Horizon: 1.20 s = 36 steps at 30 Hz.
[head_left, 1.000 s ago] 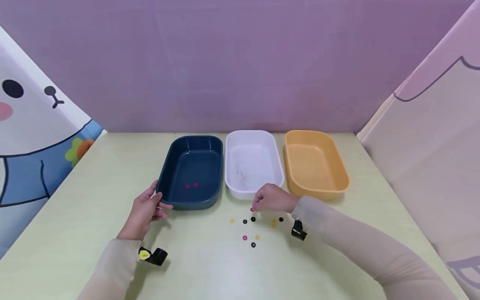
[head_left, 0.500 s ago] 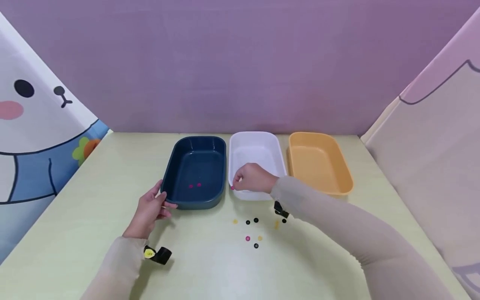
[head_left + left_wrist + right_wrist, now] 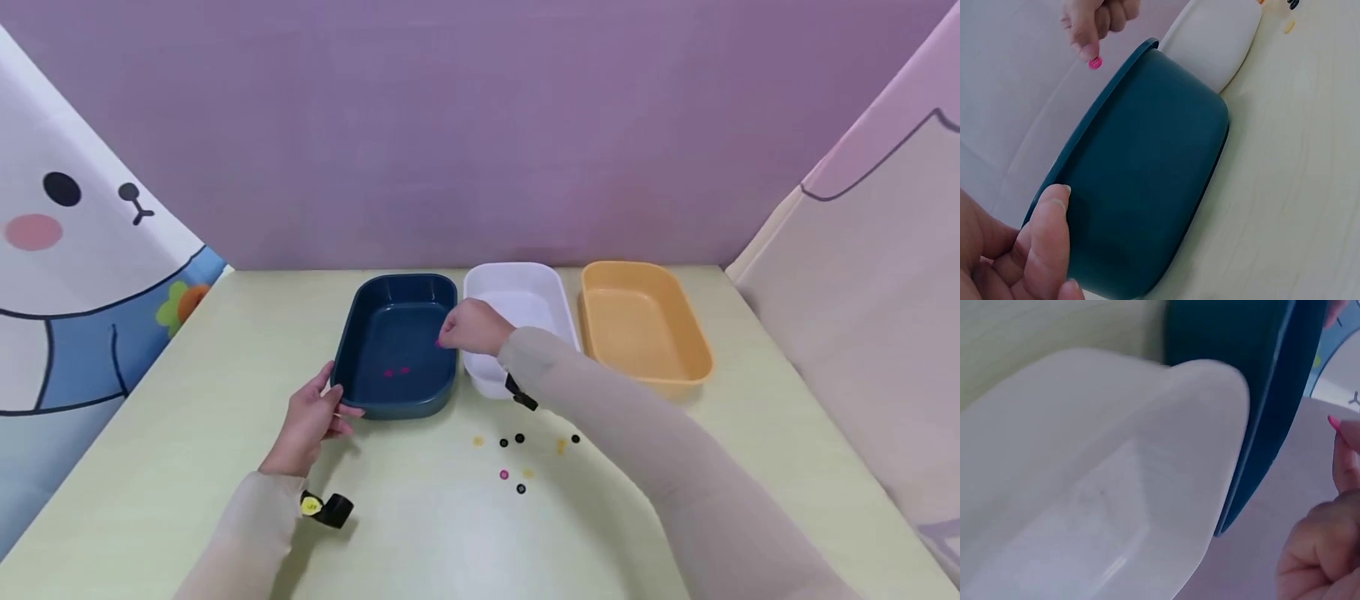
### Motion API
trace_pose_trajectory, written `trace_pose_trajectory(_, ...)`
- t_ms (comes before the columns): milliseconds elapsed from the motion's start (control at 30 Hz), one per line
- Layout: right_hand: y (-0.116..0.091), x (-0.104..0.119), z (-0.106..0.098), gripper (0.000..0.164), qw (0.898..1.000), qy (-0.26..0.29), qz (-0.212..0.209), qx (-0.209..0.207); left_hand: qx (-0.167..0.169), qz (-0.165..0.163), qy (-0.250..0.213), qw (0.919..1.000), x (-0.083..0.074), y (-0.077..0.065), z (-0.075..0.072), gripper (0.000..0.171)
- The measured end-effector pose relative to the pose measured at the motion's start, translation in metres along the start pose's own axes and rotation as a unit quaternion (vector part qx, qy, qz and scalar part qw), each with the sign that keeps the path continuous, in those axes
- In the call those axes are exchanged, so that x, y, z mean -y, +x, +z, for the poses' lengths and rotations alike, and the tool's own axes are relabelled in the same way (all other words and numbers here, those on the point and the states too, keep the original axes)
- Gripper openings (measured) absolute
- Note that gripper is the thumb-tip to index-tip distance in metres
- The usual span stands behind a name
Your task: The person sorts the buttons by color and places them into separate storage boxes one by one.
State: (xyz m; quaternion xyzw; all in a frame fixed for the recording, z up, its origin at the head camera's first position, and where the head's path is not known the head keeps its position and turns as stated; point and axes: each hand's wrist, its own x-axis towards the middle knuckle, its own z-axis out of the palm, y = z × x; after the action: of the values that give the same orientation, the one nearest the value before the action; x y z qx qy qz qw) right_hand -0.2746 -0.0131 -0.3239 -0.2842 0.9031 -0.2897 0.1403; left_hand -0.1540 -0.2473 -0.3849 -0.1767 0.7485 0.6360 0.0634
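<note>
Head view, right hand [image 3: 474, 327] at center, fingers clamped on a pink button [image 3: 1095, 63] above a blue tray [image 3: 392, 337], left hand [image 3: 311, 418], lower left, fingers gripping the tray's lower-left corner.

The right hand [image 3: 476, 326] is covering part of the white tray [image 3: 523, 292] in the head view — its pink button [image 3: 438, 342] barely showing — while the right wrist view is cropping that hand.

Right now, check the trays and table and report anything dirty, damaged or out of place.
Only the white tray stands out: in the right wrist view its floor shows faint grey marks, too blurred to call dirt or wear. The small discs scattered on the table look like work in hand, and no damage shows.
</note>
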Motion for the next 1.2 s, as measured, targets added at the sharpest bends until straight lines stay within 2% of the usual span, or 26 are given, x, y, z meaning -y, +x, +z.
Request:
trace_pose_trajectory(200, 0.016, 0.015, 0.008, 0.014, 0.999, -0.045, -0.018, -0.005, 0.0, 0.005, 0.0, 1.0, -0.001, 0.001, 0.0, 0.057)
trace_pose_trajectory(333, 0.025, 0.024, 0.01, 0.013, 0.999, -0.045, 0.005, -0.011, -0.002, 0.01, 0.005, 0.9999, -0.002, 0.003, 0.0, 0.057)
trace_pose_trajectory(433, 0.034, 0.025, 0.011, 0.017, 0.998, -0.035, 0.049, 0.013, 0.002, 0.007, 0.005, 1.0, -0.002, 0.004, 0.002, 0.057)
trace_pose_trajectory(533, 0.045, 0.023, 0.013, 0.032, 0.996, -0.028, 0.078, 0.04, 0.003, 0.003, 0.003, 1.0, -0.001, 0.003, 0.003, 0.058)
trace_pose_trajectory(633, 0.057, 0.022, 0.016, 0.041, 0.994, -0.025, 0.079, 0.068, 0.001, 0.001, 0.003, 1.0, 0.0, 0.003, 0.003, 0.058)
trace_pose_trajectory(767, 0.068, 0.027, 0.02, 0.041, 0.993, -0.026, 0.065, 0.091, -0.001, 0.004, 0.009, 1.0, -0.001, 0.002, -0.001, 0.058)
trace_pose_trajectory(933, 0.074, 0.036, 0.025, 0.043, 0.995, -0.014, 0.072, 0.071, -0.002, 0.004, 0.013, 0.9999, -0.001, 0.001, -0.003, 0.058)
trace_pose_trajectory(1100, 0.073, 0.042, 0.032, 0.021, 0.992, 0.006, 0.111, 0.053, -0.001, -0.009, 0.006, 0.9999, 0.002, 0.0, -0.001, 0.057)
trace_pose_trajectory(1200, 0.073, 0.041, 0.033, 0.025, 0.991, 0.006, 0.119, 0.055, -0.002, -0.004, 0.008, 1.0, 0.001, 0.001, 0.001, 0.057)
